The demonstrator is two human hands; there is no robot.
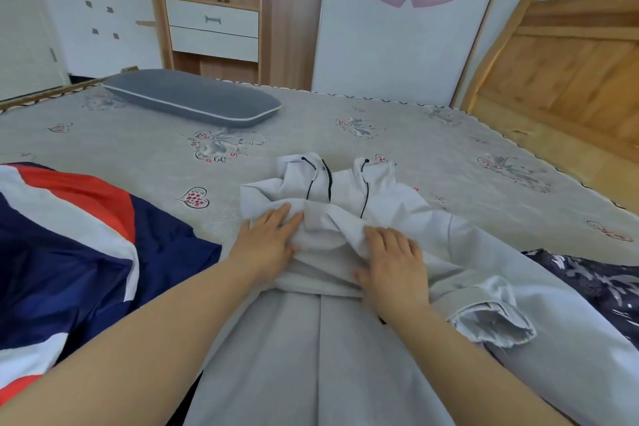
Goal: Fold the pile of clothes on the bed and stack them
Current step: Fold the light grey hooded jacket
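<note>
A pale grey hooded jacket (pixel 321 349) with black drawstrings and a black zip lies spread lengthwise in front of me on the bed (pixel 432 156). Its hood points away from me. One sleeve is folded across the chest. My left hand (pixel 268 240) lies flat on the folded cloth at the left, fingers straight. My right hand (pixel 392 261) presses on bunched cloth at the right, fingers slightly bent. The other sleeve's cuff (pixel 494 325) lies loose to the right.
A navy, red and white garment (pixel 65 252) lies at the left. A dark patterned garment (pixel 594 287) lies at the right. A grey pillow (pixel 193 97) rests at the bed's far side, a wooden headboard (pixel 567 69) at the right.
</note>
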